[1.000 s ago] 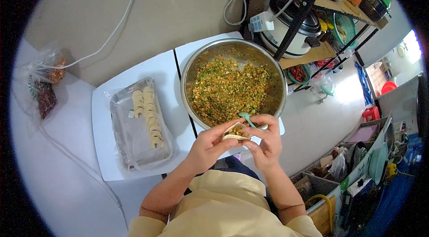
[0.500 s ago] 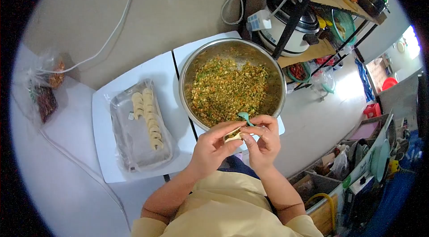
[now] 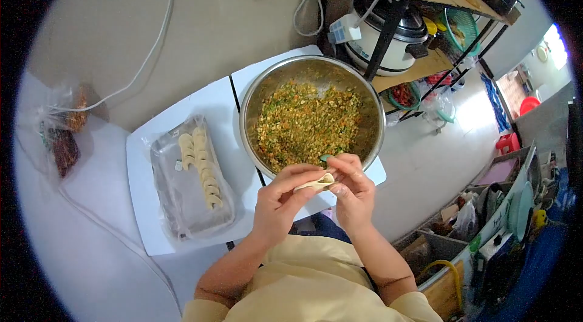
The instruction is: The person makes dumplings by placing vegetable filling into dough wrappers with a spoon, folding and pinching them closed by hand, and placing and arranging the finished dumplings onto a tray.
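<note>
A partly folded dumpling [image 3: 317, 183] is pinched between my hands, just in front of the metal bowl [image 3: 245, 134]. My left hand [image 3: 280, 199] grips its left side with thumb and fingers. At its right end are the thumb and fingertips of my right hand [image 3: 352, 191]. A green spoon [image 3: 325, 157] shows only its tip above my right fingers; the rest is hidden by that hand. Chopped filling [image 3: 306, 122] with green and orange bits covers the bottom of the bowl. To the left, several finished dumplings [image 3: 207, 179] lie in two rows on a plastic-lined tray [image 3: 176, 216].
The bowl and tray rest on a white folding table [image 3: 143, 170]. A rack [image 3: 419, 73] at upper right carries a rice cooker [image 3: 379, 52] and a power plug [image 3: 344, 29]. Plastic bags [image 3: 67, 122] lie at far left. Divided storage bins [image 3: 446, 243] stand at lower right.
The dumpling wrapper has been folded further over its filling. The green spoon has turned and is now mostly hidden behind my right hand. The view has shifted slightly.
</note>
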The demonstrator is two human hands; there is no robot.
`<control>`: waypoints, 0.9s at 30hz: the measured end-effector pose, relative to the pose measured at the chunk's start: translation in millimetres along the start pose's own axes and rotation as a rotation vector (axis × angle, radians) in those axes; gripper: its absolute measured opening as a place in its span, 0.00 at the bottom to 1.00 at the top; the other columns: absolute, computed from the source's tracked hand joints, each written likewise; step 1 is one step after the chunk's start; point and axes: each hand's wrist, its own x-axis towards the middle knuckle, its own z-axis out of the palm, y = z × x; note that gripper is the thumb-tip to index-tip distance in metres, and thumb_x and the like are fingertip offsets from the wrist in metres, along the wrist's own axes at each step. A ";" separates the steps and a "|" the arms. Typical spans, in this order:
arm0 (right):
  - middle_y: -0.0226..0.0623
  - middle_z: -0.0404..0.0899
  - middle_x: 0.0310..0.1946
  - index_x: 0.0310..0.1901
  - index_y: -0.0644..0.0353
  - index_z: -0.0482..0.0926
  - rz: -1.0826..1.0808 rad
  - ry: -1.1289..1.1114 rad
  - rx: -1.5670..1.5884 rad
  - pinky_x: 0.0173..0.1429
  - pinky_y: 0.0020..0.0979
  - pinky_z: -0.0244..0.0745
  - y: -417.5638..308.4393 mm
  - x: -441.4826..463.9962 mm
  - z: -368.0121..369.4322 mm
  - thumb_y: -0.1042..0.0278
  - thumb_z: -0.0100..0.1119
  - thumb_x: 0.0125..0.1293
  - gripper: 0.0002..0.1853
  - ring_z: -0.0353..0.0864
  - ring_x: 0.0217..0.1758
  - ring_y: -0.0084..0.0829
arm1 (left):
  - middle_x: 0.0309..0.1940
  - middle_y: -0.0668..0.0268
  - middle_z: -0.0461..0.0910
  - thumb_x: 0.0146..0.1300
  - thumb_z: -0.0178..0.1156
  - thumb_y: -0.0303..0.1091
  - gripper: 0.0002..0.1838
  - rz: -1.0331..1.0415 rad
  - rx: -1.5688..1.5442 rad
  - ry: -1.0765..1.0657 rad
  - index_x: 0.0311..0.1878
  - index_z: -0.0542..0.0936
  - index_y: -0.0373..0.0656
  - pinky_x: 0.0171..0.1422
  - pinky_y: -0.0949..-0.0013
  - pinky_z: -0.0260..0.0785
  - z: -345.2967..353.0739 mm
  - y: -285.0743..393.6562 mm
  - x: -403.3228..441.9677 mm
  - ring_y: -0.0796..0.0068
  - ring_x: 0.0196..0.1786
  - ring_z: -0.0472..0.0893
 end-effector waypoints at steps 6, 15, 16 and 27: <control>0.39 0.73 0.44 0.41 0.68 0.82 0.075 0.037 0.205 0.51 0.28 0.70 3.7 -6.7 4.7 0.79 0.62 0.55 0.11 0.73 0.46 0.28 | 0.52 0.57 0.73 0.62 0.51 0.19 0.14 -0.005 -0.126 0.018 0.51 0.78 0.33 0.61 0.66 0.72 2.7 -4.2 -0.1 0.66 0.54 0.76; 0.38 0.76 0.36 0.37 0.67 0.82 -0.190 -0.026 -0.305 0.46 0.27 0.70 -12.3 8.3 0.7 0.75 0.61 0.58 0.07 0.74 0.40 0.28 | 0.47 0.58 0.78 0.62 0.54 0.22 0.12 -0.009 -0.002 0.057 0.49 0.80 0.34 0.54 0.69 0.73 1.7 -0.9 0.8 0.69 0.51 0.78; 0.38 0.75 0.35 0.37 0.68 0.82 -0.289 -0.064 -0.445 0.44 0.27 0.69 -14.6 9.5 1.3 0.71 0.61 0.60 0.08 0.73 0.39 0.27 | 0.47 0.58 0.78 0.62 0.54 0.22 0.12 -0.007 -0.002 0.059 0.49 0.80 0.34 0.54 0.69 0.73 0.1 -2.0 0.8 0.69 0.51 0.78; 0.38 0.77 0.33 0.39 0.66 0.83 -0.256 -0.077 -0.470 0.40 0.26 0.70 -17.0 12.3 2.8 0.75 0.61 0.58 0.08 0.75 0.37 0.29 | 0.50 0.58 0.77 0.64 0.54 0.19 0.10 0.033 -0.225 -0.026 0.47 0.70 0.37 0.59 0.70 0.68 -1.1 -4.5 3.6 0.74 0.52 0.76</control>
